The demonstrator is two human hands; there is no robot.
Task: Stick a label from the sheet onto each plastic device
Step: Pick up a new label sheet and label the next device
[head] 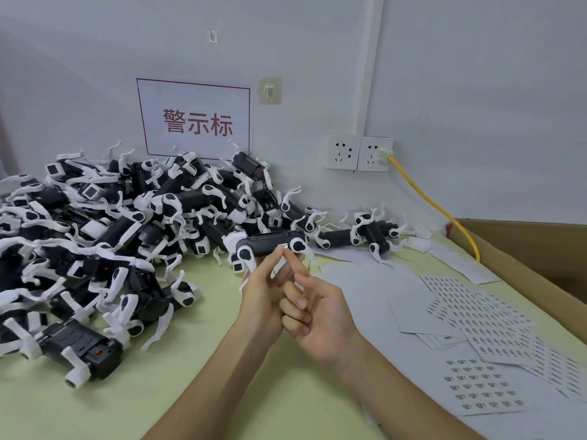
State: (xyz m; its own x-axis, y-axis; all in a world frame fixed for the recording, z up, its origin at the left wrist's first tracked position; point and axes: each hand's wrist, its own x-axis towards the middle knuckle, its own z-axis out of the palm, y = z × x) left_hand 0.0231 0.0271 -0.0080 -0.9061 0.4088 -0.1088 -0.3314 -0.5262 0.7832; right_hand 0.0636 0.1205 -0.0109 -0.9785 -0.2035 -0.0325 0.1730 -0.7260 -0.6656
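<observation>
My left hand (pixel 265 292) holds a black and white plastic device (pixel 270 244) up above the table, fingers round its underside. A small white label (pixel 282 246) sits on the device's near side. My right hand (pixel 317 315) has its index finger stretched up to that label, the other fingers curled. Label sheets (pixel 486 385) with rows of small printed labels lie on the table to the right.
A big heap of the same black and white devices (pixel 104 236) covers the table's left and back. More devices (pixel 365 236) lie by the wall. An open cardboard box (pixel 524 249) stands at right, with a yellow cable (pixel 444 214) running from the wall socket (pixel 374 154).
</observation>
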